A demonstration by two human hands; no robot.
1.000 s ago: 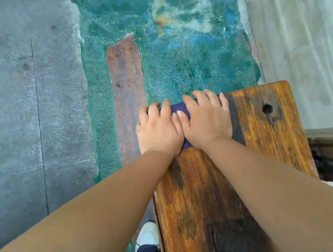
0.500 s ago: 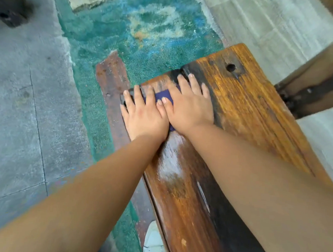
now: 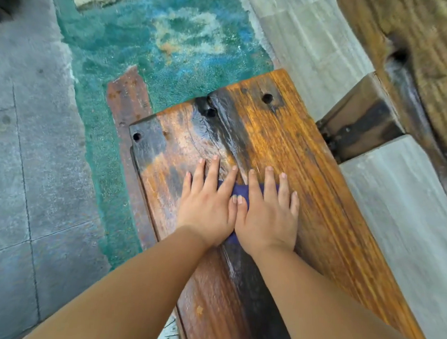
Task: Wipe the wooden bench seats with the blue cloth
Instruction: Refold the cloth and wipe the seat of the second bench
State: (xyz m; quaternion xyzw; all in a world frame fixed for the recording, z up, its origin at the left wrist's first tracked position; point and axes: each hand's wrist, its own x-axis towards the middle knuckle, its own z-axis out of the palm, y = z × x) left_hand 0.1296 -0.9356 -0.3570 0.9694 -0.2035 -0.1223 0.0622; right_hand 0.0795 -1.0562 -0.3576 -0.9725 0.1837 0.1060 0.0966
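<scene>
— Both hands have pulled back along the bench seat (image 3: 291, 152) since half a second ago: they were up at the far end then, and now bare wet plank shows beyond the fingertips, up to the bolt holes (image 3: 267, 98) at 12 o'clock.

— How do they sit now?

— Left hand (image 3: 207, 207) and right hand (image 3: 268, 214) lie side by side, thumbs touching, fingers straight and spread, palms pressing flat. Neither curls round anything. The blue cloth (image 3: 242, 192) is pinned under both; only a dark wedge of it shows between the index fingers, and a sliver near the wrists at 6 o'clock.

— And round about?

— A dark seam runs down the seat between the two boards. Green-painted floor (image 3: 173, 35) lies at 11 o'clock, grey paving (image 3: 21, 157) at 9 o'clock, another timber piece (image 3: 421, 45) at 2 o'clock.

— Advice for the stroke?

— I'd judge it wants even weight through both palms, so the cloth doesn't bunch or slip out. Overlap the passes, since the right-hand board at 3 o'clock looks drier, and work along the grain, pressing into the seam where grime likely sits.
</scene>
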